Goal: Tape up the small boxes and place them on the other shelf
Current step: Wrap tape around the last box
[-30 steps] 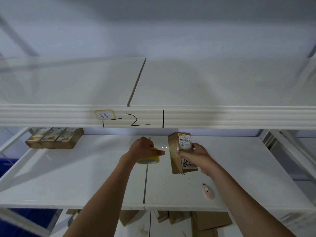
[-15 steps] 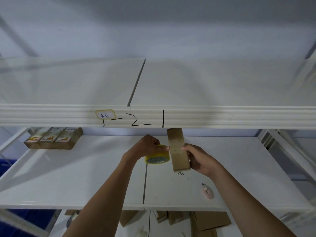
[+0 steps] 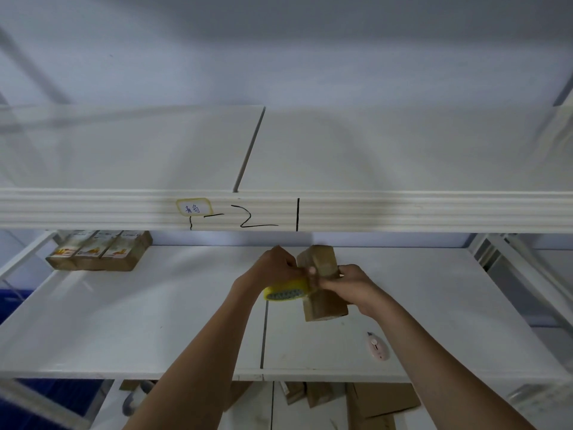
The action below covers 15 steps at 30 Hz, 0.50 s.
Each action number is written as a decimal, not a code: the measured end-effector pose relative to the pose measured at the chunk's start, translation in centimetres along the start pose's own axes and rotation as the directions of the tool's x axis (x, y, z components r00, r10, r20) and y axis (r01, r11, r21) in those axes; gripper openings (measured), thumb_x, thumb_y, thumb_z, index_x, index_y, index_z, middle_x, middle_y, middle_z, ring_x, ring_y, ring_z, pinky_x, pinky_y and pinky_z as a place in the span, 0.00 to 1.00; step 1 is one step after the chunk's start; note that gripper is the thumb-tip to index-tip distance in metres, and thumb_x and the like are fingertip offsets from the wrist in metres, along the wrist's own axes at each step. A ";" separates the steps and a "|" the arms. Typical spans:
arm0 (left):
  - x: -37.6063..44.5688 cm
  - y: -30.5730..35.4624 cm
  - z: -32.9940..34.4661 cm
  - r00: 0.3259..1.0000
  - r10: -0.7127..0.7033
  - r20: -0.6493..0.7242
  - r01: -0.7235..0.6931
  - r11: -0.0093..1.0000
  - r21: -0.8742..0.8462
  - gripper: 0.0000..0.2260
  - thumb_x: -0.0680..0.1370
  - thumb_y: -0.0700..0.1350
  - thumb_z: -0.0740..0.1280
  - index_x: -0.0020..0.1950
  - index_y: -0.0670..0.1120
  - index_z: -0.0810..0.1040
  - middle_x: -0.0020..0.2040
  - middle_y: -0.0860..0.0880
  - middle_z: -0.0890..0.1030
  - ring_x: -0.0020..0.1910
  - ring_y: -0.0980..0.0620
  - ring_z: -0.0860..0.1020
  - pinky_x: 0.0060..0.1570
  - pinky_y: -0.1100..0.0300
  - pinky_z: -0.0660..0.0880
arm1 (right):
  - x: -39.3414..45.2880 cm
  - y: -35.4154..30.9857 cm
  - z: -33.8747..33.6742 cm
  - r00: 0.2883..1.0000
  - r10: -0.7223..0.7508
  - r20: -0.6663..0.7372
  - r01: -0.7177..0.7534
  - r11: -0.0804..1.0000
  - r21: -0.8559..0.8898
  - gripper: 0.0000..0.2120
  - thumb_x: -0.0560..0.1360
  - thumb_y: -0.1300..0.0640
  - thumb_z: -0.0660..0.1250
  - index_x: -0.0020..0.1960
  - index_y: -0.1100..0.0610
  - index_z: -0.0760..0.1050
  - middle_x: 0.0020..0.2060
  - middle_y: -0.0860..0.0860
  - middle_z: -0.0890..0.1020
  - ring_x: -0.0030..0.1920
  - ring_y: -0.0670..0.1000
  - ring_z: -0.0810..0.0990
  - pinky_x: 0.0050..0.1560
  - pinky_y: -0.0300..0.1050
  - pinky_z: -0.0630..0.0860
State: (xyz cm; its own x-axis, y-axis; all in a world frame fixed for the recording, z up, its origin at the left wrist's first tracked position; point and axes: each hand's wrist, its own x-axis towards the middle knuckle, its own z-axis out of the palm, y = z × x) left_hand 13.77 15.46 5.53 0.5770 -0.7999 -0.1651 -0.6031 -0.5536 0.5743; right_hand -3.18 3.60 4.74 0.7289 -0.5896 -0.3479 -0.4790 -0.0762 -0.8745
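A small brown cardboard box [image 3: 322, 301] is held upright above the middle shelf [image 3: 155, 321], just under the upper shelf's front rail. My right hand [image 3: 347, 283] grips it round its middle, thumb on the near face. Against the box's left side, my left hand [image 3: 276, 268] holds a yellow tape roll [image 3: 286, 291]. Three taped small boxes [image 3: 99, 251] lie side by side at the shelf's back left.
A pink utility knife [image 3: 377, 349] lies on the middle shelf to the right of the seam. The upper shelf [image 3: 372, 150] bears handwritten marks and a label on its rail. Flat cardboard pieces [image 3: 381, 401] lie on the level below.
The box has been turned in my right hand, its label face going out of view. My left hand has brought the tape roll against the box's side, slightly lower than before.
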 end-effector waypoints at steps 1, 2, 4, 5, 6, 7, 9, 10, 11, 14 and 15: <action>-0.1 -0.2 -0.1 1.000 -0.004 0.027 0.005 0.999 -0.045 0.21 0.73 0.63 0.72 0.33 0.47 0.78 0.31 0.51 0.75 0.31 0.56 0.73 0.35 0.63 0.69 | 0.1 0.2 -0.2 1.000 0.019 -0.019 -0.019 1.000 0.010 0.23 0.65 0.43 0.80 0.55 0.52 0.82 0.51 0.49 0.85 0.54 0.50 0.82 0.56 0.48 0.80; -0.2 -0.5 -0.1 0.998 0.009 0.059 -0.004 0.997 -0.080 0.22 0.74 0.62 0.72 0.35 0.44 0.80 0.32 0.50 0.75 0.32 0.55 0.72 0.37 0.62 0.69 | 0.2 0.5 -0.3 0.999 0.034 -0.032 -0.033 0.999 0.035 0.23 0.63 0.45 0.80 0.55 0.52 0.82 0.51 0.50 0.85 0.53 0.51 0.82 0.58 0.51 0.80; -0.6 -0.9 -0.2 0.991 0.043 0.129 -0.027 0.992 -0.123 0.23 0.73 0.61 0.73 0.39 0.40 0.81 0.34 0.48 0.74 0.34 0.53 0.71 0.38 0.60 0.68 | 0.1 0.9 -0.5 0.998 0.054 -0.031 -0.052 0.995 0.085 0.25 0.59 0.46 0.81 0.53 0.53 0.83 0.49 0.51 0.86 0.53 0.53 0.83 0.59 0.54 0.81; -0.7 -1.1 -0.3 0.987 0.055 0.152 -0.034 0.990 -0.136 0.22 0.73 0.61 0.73 0.39 0.41 0.81 0.34 0.47 0.74 0.35 0.53 0.71 0.38 0.60 0.68 | 0.0 1.0 -0.5 0.998 0.061 -0.025 -0.059 0.993 0.099 0.26 0.57 0.46 0.81 0.53 0.53 0.84 0.49 0.51 0.86 0.53 0.53 0.84 0.59 0.54 0.81; -0.8 -1.3 -0.4 0.984 0.063 0.165 -0.038 0.988 -0.151 0.20 0.73 0.60 0.74 0.39 0.42 0.80 0.34 0.48 0.74 0.35 0.53 0.71 0.38 0.61 0.68 | -0.2 1.1 -0.5 0.998 0.066 -0.017 -0.063 0.992 0.108 0.25 0.59 0.47 0.81 0.54 0.54 0.83 0.49 0.52 0.86 0.52 0.53 0.84 0.58 0.53 0.81; -0.9 -1.6 -0.4 0.983 0.066 0.171 -0.037 0.985 -0.168 0.19 0.73 0.59 0.74 0.37 0.43 0.79 0.33 0.48 0.73 0.35 0.53 0.71 0.38 0.61 0.68 | -0.3 1.1 -0.7 0.997 0.072 -0.004 -0.071 0.990 0.120 0.23 0.62 0.49 0.81 0.54 0.55 0.83 0.49 0.53 0.86 0.52 0.53 0.84 0.57 0.52 0.81; -0.9 -2.1 -0.6 0.985 0.051 0.165 -0.021 0.983 -0.180 0.20 0.73 0.58 0.75 0.34 0.45 0.75 0.30 0.50 0.70 0.33 0.53 0.69 0.36 0.62 0.66 | -0.5 1.1 -1.0 0.996 0.081 0.030 -0.084 0.986 0.141 0.20 0.66 0.53 0.81 0.55 0.56 0.83 0.49 0.53 0.86 0.52 0.53 0.84 0.54 0.49 0.81; -1.0 -2.2 -0.6 0.987 0.037 0.155 -0.009 0.984 -0.178 0.21 0.73 0.59 0.75 0.32 0.46 0.73 0.29 0.51 0.68 0.32 0.54 0.68 0.35 0.63 0.66 | -0.6 1.1 -1.0 0.996 0.078 0.042 -0.083 0.987 0.139 0.19 0.66 0.53 0.81 0.55 0.56 0.83 0.49 0.53 0.86 0.52 0.53 0.84 0.54 0.49 0.81; -0.9 -2.2 -0.6 0.989 0.026 0.143 -0.001 0.985 -0.172 0.21 0.73 0.59 0.75 0.31 0.46 0.73 0.28 0.52 0.68 0.31 0.54 0.68 0.34 0.64 0.66 | -0.7 1.0 -1.0 0.996 0.079 0.045 -0.084 0.987 0.138 0.19 0.66 0.53 0.81 0.55 0.56 0.83 0.49 0.53 0.87 0.52 0.53 0.84 0.53 0.48 0.81; -0.7 -2.1 -0.7 0.996 -0.007 0.094 0.015 0.997 -0.080 0.22 0.71 0.63 0.74 0.29 0.48 0.73 0.29 0.52 0.70 0.31 0.55 0.70 0.36 0.63 0.69 | -0.7 1.0 -1.0 0.996 0.083 0.044 -0.089 0.985 0.150 0.19 0.66 0.54 0.81 0.54 0.57 0.83 0.49 0.53 0.87 0.51 0.53 0.85 0.52 0.48 0.82; -0.7 -2.1 -0.8 0.998 -0.020 0.063 0.020 1.000 -0.001 0.23 0.70 0.66 0.73 0.30 0.48 0.74 0.30 0.51 0.72 0.32 0.55 0.72 0.37 0.62 0.70 | -0.8 0.9 -1.0 0.996 0.082 0.041 -0.088 0.983 0.162 0.18 0.67 0.54 0.81 0.54 0.57 0.83 0.49 0.54 0.87 0.50 0.53 0.85 0.50 0.47 0.82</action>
State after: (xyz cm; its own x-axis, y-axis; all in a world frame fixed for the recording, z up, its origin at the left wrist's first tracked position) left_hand 15.10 17.31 5.12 0.5526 -0.8020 -0.2268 -0.5909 -0.5689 0.5720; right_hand -4.65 3.17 4.60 0.7064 -0.5606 -0.4320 -0.4555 0.1071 -0.8838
